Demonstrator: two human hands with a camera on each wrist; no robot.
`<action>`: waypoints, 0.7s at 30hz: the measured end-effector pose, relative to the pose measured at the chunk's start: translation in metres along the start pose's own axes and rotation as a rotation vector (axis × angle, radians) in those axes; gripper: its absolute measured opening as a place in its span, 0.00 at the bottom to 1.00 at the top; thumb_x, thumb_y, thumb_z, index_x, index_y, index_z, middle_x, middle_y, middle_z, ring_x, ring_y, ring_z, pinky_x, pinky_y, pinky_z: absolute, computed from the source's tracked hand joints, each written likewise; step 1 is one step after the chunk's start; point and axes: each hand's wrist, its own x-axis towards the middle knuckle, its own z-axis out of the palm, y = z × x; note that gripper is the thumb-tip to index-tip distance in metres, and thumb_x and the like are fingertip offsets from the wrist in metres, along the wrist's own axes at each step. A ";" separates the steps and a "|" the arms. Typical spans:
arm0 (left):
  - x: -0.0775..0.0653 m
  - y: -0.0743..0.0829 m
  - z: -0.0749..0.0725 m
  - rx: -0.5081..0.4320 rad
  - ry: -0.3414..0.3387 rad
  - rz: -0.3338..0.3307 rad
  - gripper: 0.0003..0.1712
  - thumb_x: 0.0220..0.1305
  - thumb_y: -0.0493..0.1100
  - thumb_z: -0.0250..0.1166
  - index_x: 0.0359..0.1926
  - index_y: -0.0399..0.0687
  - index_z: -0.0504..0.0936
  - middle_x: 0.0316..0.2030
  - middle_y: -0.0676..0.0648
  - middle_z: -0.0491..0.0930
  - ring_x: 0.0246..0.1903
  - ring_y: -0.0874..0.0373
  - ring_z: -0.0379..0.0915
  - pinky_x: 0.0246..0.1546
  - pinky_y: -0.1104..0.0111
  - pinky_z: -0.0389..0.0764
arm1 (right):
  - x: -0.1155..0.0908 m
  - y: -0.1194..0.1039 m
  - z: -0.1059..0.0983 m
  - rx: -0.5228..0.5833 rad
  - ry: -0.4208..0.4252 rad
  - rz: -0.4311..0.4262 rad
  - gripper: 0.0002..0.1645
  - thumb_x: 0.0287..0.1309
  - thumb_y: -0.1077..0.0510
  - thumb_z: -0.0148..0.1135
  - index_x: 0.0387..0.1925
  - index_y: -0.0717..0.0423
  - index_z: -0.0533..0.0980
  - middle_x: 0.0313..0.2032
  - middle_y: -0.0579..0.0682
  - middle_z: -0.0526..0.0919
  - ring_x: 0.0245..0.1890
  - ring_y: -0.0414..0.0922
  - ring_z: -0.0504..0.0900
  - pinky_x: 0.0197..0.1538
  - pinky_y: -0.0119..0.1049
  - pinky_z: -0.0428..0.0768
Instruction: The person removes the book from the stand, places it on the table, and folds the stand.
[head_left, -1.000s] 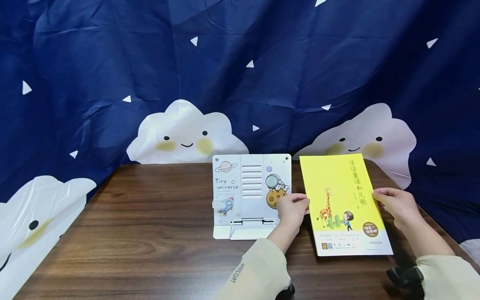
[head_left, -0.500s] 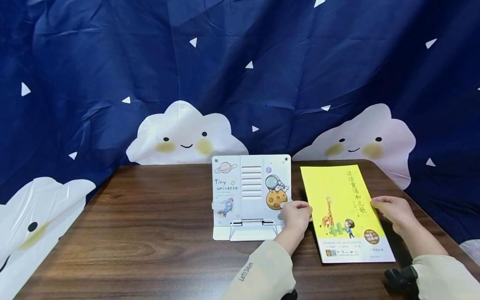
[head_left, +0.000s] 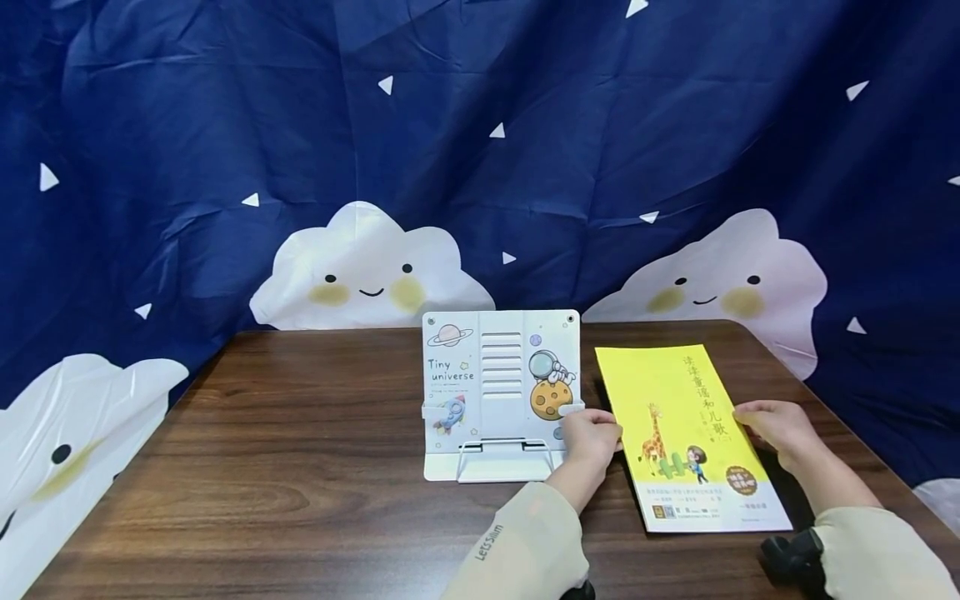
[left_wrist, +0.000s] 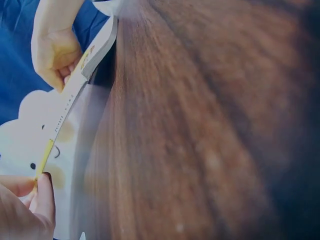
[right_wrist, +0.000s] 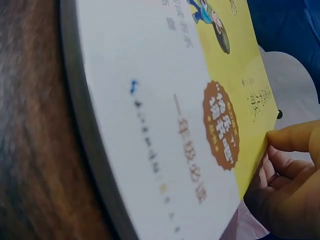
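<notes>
A yellow and white book point(head_left: 678, 433) with a giraffe and a child on its cover is held between both hands, close over the table's right side. My left hand point(head_left: 591, 442) pinches its left edge; in the left wrist view, thumb and finger meet on the yellow edge. On the opposite edge, my right hand point(head_left: 783, 433) pinches the book between thumb and curled fingers, as the right wrist view also shows. Just left of my left hand stands a white book stand point(head_left: 501, 392) printed with a planet, a rocket and an astronaut. Its wire ledge point(head_left: 506, 462) runs along the bottom.
The dark wooden table point(head_left: 300, 433) extends to the left of the stand, with its far edge against a navy curtain point(head_left: 420, 150) printed with white clouds. Black wrist bands point(head_left: 795, 560) show at the cuffs of the pale sleeves.
The book has come down and tipped flatter toward the table, its top edge lowering away from the curtain. Both hands moved with it and kept their hold. The stand stayed put.
</notes>
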 end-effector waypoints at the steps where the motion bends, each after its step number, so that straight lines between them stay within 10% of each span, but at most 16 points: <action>1: 0.000 -0.001 0.000 0.010 -0.001 -0.001 0.07 0.42 0.20 0.60 0.20 0.31 0.80 0.18 0.50 0.71 0.13 0.61 0.69 0.19 0.69 0.81 | 0.000 0.001 0.000 -0.007 -0.004 0.001 0.23 0.60 0.57 0.51 0.43 0.79 0.71 0.31 0.50 0.76 0.32 0.43 0.70 0.31 0.31 0.69; 21: 0.004 -0.009 -0.004 0.014 -0.095 -0.104 0.08 0.43 0.19 0.59 0.24 0.30 0.79 0.23 0.47 0.70 0.17 0.60 0.72 0.25 0.68 0.83 | 0.007 0.017 0.009 -0.049 -0.057 -0.006 0.27 0.60 0.59 0.49 0.49 0.82 0.67 0.47 0.75 0.67 0.47 0.62 0.65 0.44 0.46 0.69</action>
